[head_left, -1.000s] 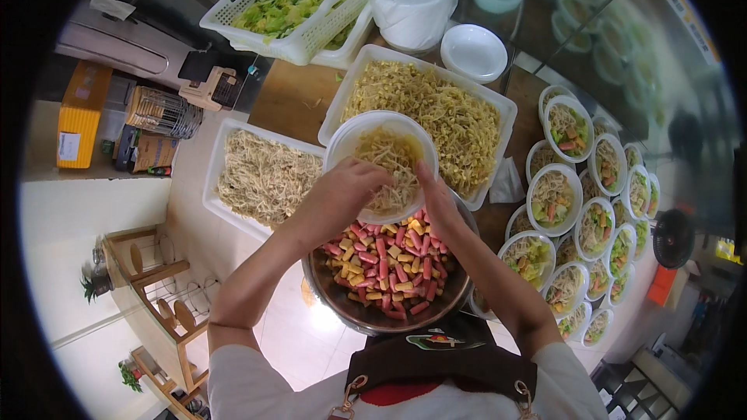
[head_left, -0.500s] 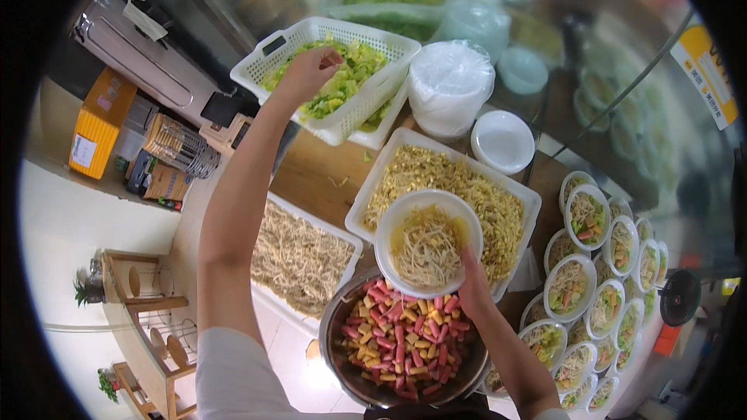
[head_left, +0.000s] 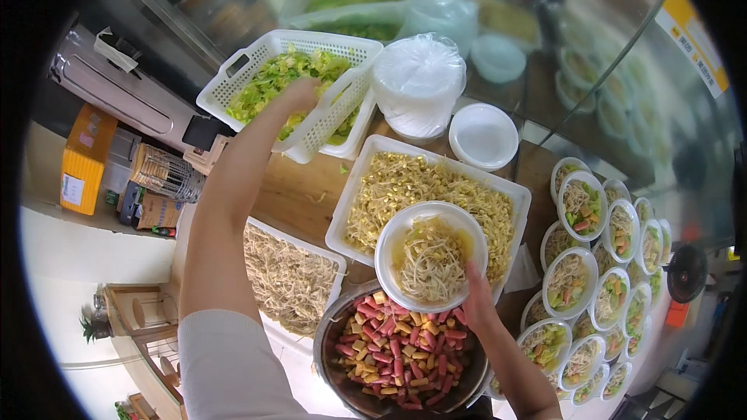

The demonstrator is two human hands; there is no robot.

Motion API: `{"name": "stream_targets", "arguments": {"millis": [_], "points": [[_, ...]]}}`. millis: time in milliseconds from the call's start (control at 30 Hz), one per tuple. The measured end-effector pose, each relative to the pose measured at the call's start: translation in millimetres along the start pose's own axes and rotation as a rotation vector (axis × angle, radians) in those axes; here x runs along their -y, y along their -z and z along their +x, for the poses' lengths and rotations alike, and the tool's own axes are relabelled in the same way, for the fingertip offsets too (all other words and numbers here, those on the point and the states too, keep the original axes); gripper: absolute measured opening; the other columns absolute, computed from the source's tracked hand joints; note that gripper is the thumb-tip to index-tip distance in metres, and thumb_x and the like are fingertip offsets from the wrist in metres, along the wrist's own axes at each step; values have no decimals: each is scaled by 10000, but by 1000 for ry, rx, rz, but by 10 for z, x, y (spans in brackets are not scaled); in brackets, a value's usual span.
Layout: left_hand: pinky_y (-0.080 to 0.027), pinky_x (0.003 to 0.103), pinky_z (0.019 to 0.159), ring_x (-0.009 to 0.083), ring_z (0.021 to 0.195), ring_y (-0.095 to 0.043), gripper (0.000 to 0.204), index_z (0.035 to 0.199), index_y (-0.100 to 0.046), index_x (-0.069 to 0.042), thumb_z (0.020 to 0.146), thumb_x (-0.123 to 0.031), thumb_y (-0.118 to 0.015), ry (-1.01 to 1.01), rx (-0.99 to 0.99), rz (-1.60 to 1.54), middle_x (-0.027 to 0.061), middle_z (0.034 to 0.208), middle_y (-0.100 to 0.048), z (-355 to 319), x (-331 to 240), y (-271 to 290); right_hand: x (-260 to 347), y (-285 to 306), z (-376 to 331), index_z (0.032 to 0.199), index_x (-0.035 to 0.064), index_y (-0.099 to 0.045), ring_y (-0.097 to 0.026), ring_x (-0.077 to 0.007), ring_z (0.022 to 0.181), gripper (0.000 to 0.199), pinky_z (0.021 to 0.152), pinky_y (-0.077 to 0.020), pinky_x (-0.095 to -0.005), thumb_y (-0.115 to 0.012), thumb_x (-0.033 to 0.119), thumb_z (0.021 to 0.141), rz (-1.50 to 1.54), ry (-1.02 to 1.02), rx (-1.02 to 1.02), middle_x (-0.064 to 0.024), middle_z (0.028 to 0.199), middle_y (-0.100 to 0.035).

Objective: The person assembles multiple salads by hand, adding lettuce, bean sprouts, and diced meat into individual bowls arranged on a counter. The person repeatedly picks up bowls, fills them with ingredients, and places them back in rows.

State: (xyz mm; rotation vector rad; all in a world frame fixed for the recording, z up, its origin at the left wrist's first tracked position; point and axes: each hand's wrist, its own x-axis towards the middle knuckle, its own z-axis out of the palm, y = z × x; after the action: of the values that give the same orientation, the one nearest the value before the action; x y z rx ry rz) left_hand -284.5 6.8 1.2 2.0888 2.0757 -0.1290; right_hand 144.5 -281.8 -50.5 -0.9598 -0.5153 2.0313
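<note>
1. Far side: a reflective panel (head_left: 537,39) stands behind the brown wooden tabletop (head_left: 294,187).
2. Left: a white wall (head_left: 70,264), with a wooden shelf unit (head_left: 144,377) and potted plant (head_left: 95,329) nearby.
3. Right: a round black fan (head_left: 686,274).
4. Near: pale floor (head_left: 302,369), brightly lit.

We have bare bench (head_left: 289,190) to pass over between the perforated lettuce basket (head_left: 328,118) and the bean sprout tray (head_left: 520,214). The basket's wall stands beside our left hand (head_left: 300,95); filled bowls (head_left: 574,276) crowd our right, and our held bowl (head_left: 384,264) blocks part of the tray's near edge.
</note>
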Motion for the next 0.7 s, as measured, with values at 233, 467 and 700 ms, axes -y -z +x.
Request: {"name": "stream_targets", "arguments": {"millis": [233,467,700], "points": [[-462,334,853,267,996,-592,526,1212,-534,-20,724,-176,-654,111,-235,-441,185,1087,-611,-281,493,534,38,-80,25,1319,-10,-315,-493,-187,1104,543,946,-404,-328,-401,388,960,-72,-28,83,-116,1251,-467],[-466,276,725,150,801,-569,310,1073,-565,-46,771,-108,-601,92,-207,-560,87,871,-607,-944,129,1062,-20,-193,56,1339,4,-305,-417,-189,1183,572,1014,-324,-349,-424,406,950,-62,-43,63,-112,1287,-430],[-479,221,640,81,809,-566,328,1109,-545,-89,788,-42,-590,-254,110,-1042,25,935,-600,-2149,-1243,1256,170,-364,26,1345,-1,-298,-416,-200,1189,595,1017,-321,-344,-424,421,946,-123,-31,96,-114,1289,-434]]}}
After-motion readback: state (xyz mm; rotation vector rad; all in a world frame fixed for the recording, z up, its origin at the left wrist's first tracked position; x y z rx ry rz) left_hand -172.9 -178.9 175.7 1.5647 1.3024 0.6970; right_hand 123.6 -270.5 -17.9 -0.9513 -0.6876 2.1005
